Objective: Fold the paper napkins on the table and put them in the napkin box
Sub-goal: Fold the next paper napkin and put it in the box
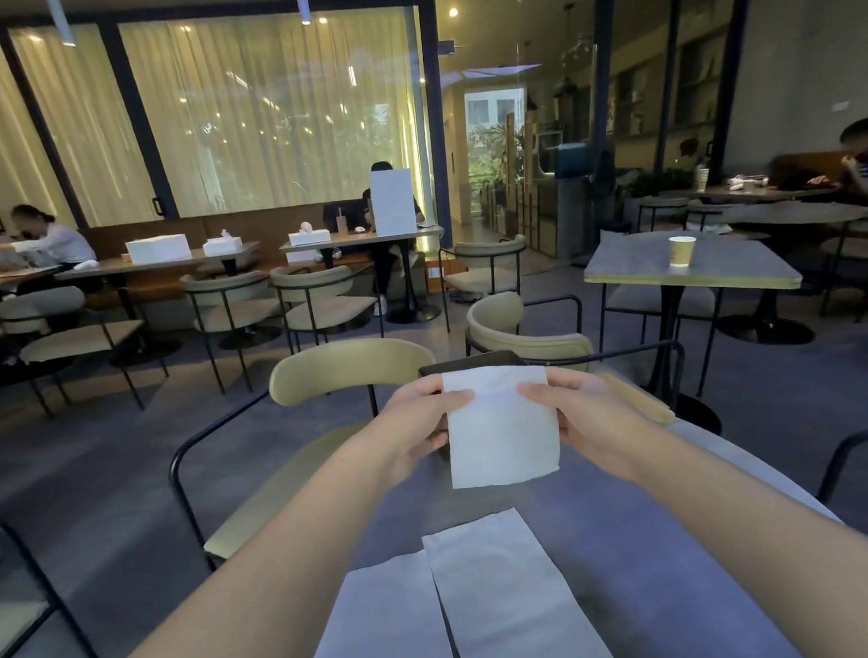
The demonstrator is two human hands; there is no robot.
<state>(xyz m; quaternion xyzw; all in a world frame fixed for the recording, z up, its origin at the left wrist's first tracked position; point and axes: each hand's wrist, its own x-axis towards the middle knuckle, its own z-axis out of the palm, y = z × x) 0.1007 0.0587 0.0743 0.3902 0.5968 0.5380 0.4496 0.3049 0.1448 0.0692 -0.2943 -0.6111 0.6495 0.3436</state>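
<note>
Folded napkin (503,426) held upright, pinched by left hand (423,427) and right hand (579,413) before the dark napkin box (470,363); two napkins (472,608) lie flat on the table (642,545).

Two bare forearms in view, entering from the near left and near right corners — no sleeves visible anywhere up to the frame edge. Left hand (420,424) bare: no glove, ring, or wristband seen. Right hand (579,411) likewise bare — no watch, bracelet, or markings. Fingernails short, unpainted where visible. Upper arms and torso out of frame.
</note>
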